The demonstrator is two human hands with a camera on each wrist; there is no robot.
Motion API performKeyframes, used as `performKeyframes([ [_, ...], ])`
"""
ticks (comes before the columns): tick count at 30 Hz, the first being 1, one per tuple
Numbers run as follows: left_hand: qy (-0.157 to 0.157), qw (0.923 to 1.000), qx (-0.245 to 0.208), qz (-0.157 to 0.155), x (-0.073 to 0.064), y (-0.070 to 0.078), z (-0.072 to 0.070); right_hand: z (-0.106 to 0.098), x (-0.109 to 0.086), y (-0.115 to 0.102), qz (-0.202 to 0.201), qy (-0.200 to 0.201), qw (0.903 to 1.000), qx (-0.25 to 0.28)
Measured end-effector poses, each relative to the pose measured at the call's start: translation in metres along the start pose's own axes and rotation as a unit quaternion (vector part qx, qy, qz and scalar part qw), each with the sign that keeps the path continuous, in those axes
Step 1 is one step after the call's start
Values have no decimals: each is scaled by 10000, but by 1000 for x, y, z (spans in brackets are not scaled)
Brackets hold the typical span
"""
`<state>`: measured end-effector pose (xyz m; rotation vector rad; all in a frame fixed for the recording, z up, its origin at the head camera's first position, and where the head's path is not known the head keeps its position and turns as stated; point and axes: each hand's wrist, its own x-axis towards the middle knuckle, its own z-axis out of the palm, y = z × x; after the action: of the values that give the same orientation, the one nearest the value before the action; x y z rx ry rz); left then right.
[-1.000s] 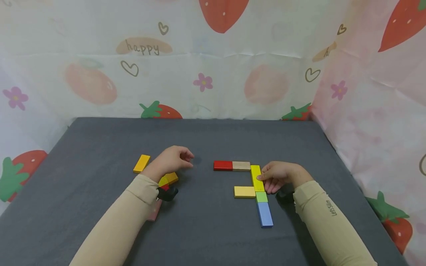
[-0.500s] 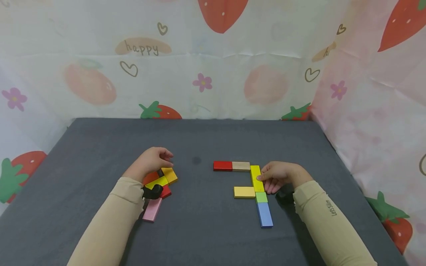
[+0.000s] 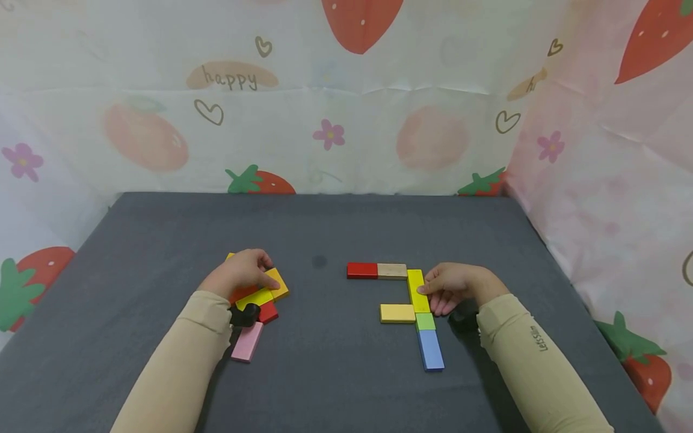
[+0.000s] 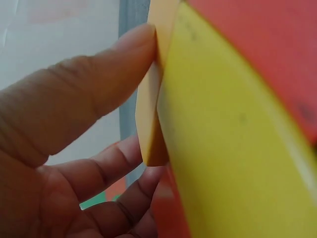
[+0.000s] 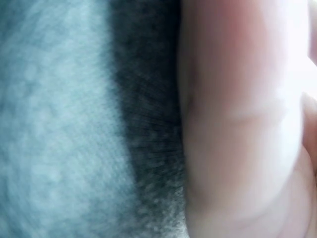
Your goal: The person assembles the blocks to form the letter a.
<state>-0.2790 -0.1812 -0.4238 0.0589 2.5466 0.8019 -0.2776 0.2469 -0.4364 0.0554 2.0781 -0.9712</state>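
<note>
In the head view, my left hand is over the left group of blocks, its thumb and fingers pinching an orange-yellow block. Up close in the left wrist view, the thumb lies on one face of that block and fingers reach behind it. A yellow block lies beside it. My right hand stays at the right group, thumb resting on the edge of a long yellow block, other fingers loosely bent beside it. The right wrist view is a blurred close-up of a finger and grey cloth.
Red, natural wood, pale yellow, green and blue blocks join the long yellow one. On the left lie a pink block and a small red block. Grey cloth covers the table.
My left hand has moved left and down from above the table's middle onto the left blocks, and has taken hold of the orange-yellow block, now slightly tilted. The right hand stays put.
</note>
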Motion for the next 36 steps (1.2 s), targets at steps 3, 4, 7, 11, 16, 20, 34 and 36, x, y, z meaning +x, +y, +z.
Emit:
performKeyframes([
  [3,11,10000,42,-11,0,1,1,0,0,0,16,5,10000,0],
  [4,9,10000,47,-23,1,2,1,0,0,0,23,3,10000,3],
  [7,37,9999,106,-54,1,5,2,-1,0,0,39,5,10000,15],
  [11,70,9998,187,-71,-1,10,2,-1,0,0,47,15,10000,10],
  [16,28,9994,320,-89,-4,13,1,-1,0,-1,49,12,10000,1],
  [20,18,9991,413,-96,-4,12,2,-1,0,-1,53,-15,10000,-6],
  [34,182,9979,614,-11,-3,23,4,-1,1,-2,118,20,9999,-30],
  [36,147,9978,640,-8,-3,23,4,0,1,-2,109,23,9999,-41],
])
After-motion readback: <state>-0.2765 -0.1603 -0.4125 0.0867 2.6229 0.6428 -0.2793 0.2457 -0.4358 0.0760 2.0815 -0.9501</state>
